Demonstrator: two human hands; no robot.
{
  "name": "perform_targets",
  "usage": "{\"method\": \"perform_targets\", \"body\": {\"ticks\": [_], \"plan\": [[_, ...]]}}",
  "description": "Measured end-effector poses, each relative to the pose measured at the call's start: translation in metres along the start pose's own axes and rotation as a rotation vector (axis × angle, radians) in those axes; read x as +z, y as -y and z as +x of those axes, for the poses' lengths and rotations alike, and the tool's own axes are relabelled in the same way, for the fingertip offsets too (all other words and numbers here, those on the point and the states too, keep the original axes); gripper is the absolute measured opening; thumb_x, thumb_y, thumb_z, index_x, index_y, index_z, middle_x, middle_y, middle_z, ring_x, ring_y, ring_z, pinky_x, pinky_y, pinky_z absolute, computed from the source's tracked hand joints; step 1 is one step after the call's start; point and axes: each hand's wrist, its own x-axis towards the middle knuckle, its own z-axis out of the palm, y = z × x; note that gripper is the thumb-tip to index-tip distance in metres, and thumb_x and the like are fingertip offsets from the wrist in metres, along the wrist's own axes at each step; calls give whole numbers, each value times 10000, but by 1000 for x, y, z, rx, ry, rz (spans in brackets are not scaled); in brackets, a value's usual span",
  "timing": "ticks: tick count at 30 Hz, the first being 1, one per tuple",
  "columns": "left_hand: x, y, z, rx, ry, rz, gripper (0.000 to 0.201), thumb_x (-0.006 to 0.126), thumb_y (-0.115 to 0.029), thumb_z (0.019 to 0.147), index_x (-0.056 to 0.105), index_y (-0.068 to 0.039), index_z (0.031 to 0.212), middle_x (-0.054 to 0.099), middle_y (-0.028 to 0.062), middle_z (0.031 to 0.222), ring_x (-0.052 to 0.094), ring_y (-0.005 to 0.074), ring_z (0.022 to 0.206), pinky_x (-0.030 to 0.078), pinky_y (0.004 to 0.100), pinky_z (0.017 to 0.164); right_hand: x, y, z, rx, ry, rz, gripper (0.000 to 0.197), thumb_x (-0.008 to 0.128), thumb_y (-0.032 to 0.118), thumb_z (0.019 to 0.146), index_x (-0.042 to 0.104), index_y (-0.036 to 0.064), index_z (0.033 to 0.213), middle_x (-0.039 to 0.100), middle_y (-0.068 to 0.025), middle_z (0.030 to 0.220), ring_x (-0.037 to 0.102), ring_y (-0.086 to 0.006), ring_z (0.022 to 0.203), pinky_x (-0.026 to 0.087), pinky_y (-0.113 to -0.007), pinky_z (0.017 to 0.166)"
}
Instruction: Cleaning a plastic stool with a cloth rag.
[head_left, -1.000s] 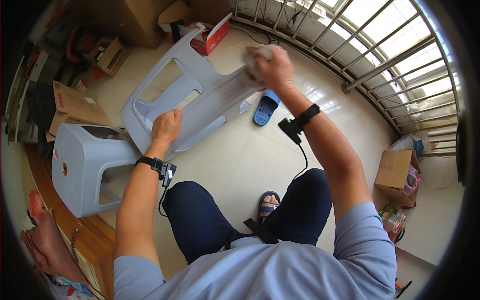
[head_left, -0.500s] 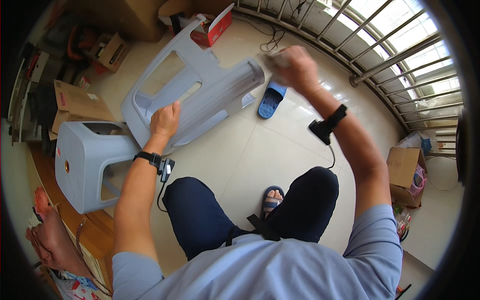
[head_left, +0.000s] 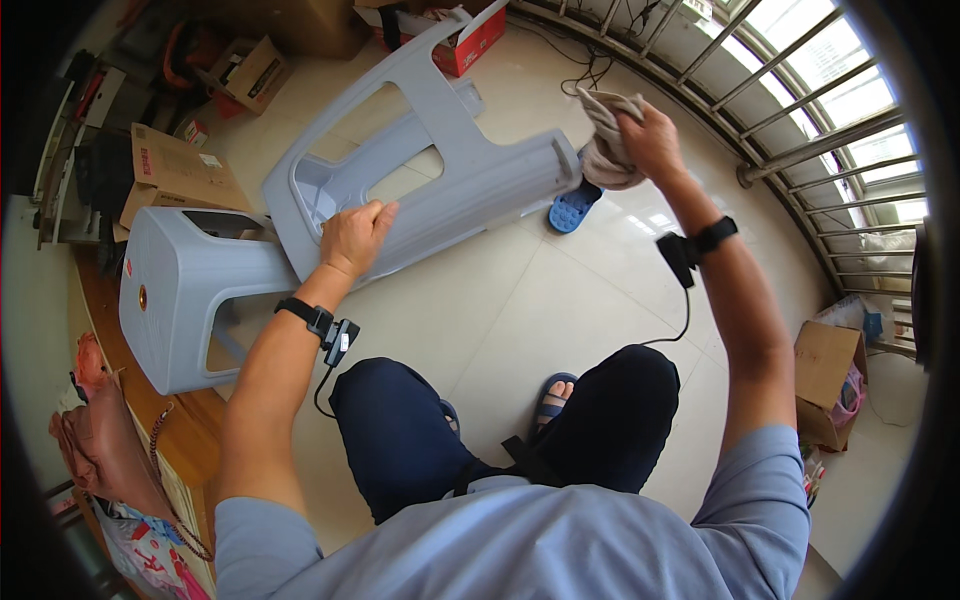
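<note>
A large grey-blue plastic stool lies tilted on its side, its legs pointing away to the upper right. My left hand is closed on its near edge, thumb on top; the fingertips are hidden. Bunched in my right hand is a greyish-beige cloth, just off the end of the stool's nearer leg, with a loose fold hanging down. A smaller stool of the same colour lies on its side at the left, against the large one.
Beyond the leg end, a blue slipper lies on the tiled floor. Cardboard boxes stand at the left, with a red box farther back. Metal bars run along the window side. Another carton sits at the right.
My right hand with the cloth has moved right and slightly down, and shows less blur. My left hand and both stools now appear farther right; the view has shifted somewhat.
</note>
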Motion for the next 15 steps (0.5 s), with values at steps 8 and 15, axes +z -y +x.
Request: {"method": "perform_targets", "body": {"ticks": [8, 15], "plan": [[-8, 40, -20, 566, 42, 59, 528, 619, -505, 1096, 546, -90, 777, 635, 130, 764, 666, 387, 768, 534, 501, 719, -29, -42, -97, 465, 365, 486, 479, 670, 420, 1110, 775, -14, 1282, 790, -104, 1108, 709, -158, 996, 584, -334, 901], [-67, 3, 5, 469, 146, 300, 408, 636, -453, 1088, 721, -64, 1178, 677, 156, 1171, 627, 382, 1150, 479, 519, 1008, -4, -89, -165, 719, 530, 608, 640, 669, 560, 1086, 772, -50, 1250, 784, -129, 1113, 731, -197, 979, 602, -358, 869]]}}
